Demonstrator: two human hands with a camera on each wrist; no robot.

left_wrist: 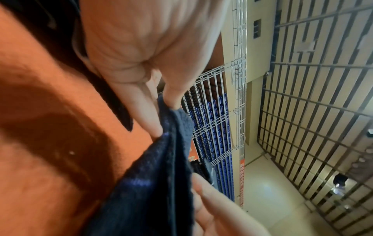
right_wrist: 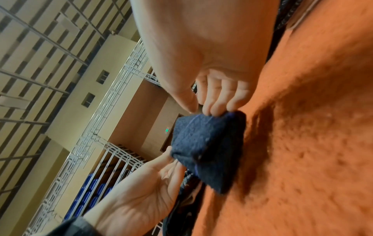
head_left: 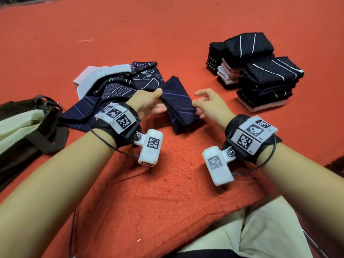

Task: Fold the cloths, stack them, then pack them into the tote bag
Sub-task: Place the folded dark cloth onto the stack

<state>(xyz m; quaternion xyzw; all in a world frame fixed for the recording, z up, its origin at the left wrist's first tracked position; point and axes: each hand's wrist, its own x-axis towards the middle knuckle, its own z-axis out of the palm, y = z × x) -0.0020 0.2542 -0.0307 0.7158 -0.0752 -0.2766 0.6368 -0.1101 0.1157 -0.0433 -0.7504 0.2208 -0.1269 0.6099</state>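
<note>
While both hands work above the orange blanket (head_left: pixel 167 183), a navy cloth (head_left: pixel 178 107) with thin purple stripes hangs folded between them, its lower edge touching the blanket. The left hand (head_left: pixel 149 103) pinches the cloth's left edge, thumb on top and fingers curled beneath; the left wrist view shows the thumb and a finger (left_wrist: pixel 149 115) closed on the dark fabric (left_wrist: pixel 161 175). The right hand (head_left: pixel 210 105) grips the opposite edge with its lower fingers, while the index finger and thumb stick out loosely above; in the right wrist view its fingertips (right_wrist: pixel 216 110) press into the top corner of the folded cloth (right_wrist: pixel 210 143).

Just behind the left hand lies a loose heap of unfolded cloths (head_left: pixel 122 82), dark patterned ones with a pale grey one (head_left: pixel 100 75) at the back. Well to the right stand stacks of folded cloths (head_left: pixel 260 71) on the red floor (head_left: pixel 149 34), mostly black with white stripes, a few pink and white layers among them. At the far left edge lies the tote bag (head_left: pixel 22 123), pale green with dark brown straps, slumped on the floor.
</note>
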